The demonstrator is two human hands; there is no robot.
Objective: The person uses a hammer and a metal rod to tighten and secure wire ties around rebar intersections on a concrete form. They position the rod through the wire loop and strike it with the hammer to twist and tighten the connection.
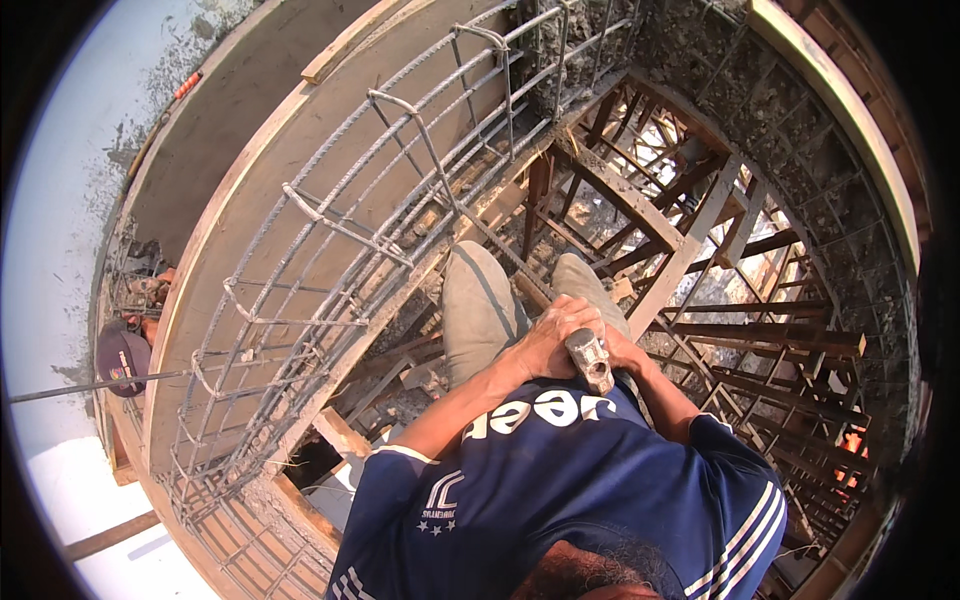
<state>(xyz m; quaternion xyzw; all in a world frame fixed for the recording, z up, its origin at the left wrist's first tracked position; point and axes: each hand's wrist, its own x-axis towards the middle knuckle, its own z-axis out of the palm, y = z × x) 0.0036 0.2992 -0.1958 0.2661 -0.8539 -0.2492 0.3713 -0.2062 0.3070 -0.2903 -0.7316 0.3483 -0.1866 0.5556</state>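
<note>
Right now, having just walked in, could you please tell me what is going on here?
A person in a dark blue shirt has the left hand and right hand close together at a hammer, its metal head facing up. The handle is hidden, so which hand grips it is unclear. On the left, a steel bar cage runs along a curved panel; timber beams cross the gap below. Someone in a dark cap is beyond the panel.
</note>
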